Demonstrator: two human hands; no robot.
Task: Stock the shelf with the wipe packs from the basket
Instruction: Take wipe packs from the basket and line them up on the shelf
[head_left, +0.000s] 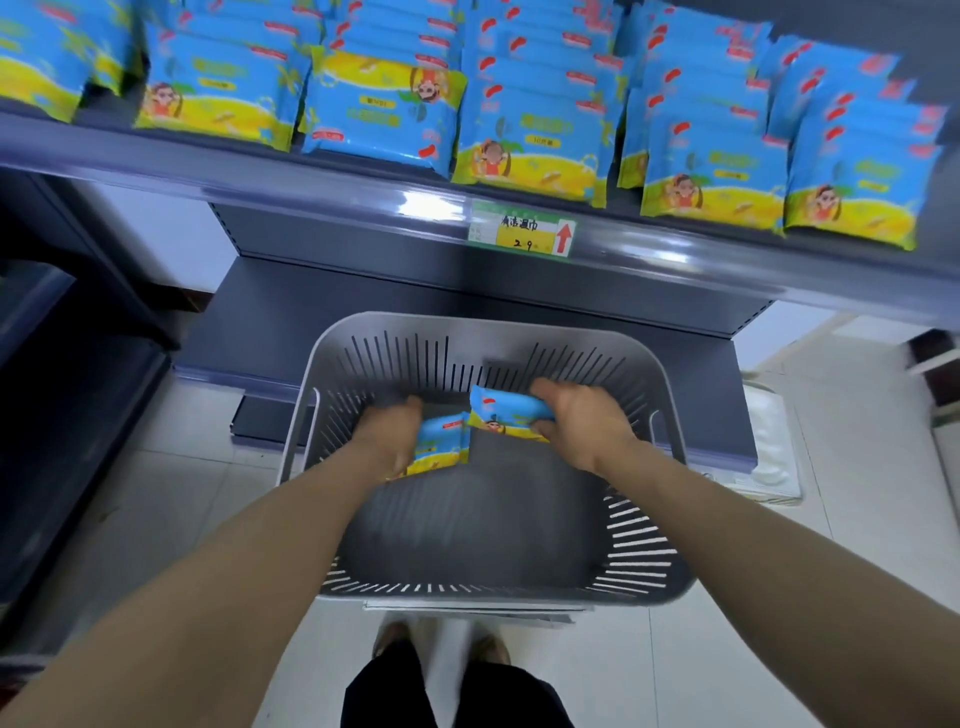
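Both my hands are down inside a grey slatted basket (639, 561) that stands on the floor in front of me. My left hand (389, 436) grips a blue and yellow wipe pack (441, 447) by its left side. My right hand (582, 423) holds a second wipe pack (506, 413), thumb under it and fingers over its top edge. The two packs touch at the basket's far side. Above, the grey shelf (332, 182) carries several rows of the same packs (530, 150), and one of them (384, 109) lies upside down.
A price label (524, 228) with a red arrow sits on the shelf's front rail. A lower grey shelf (291, 332) lies behind the basket. A white folded item (769, 441) rests on the floor at the right. My feet show below the basket.
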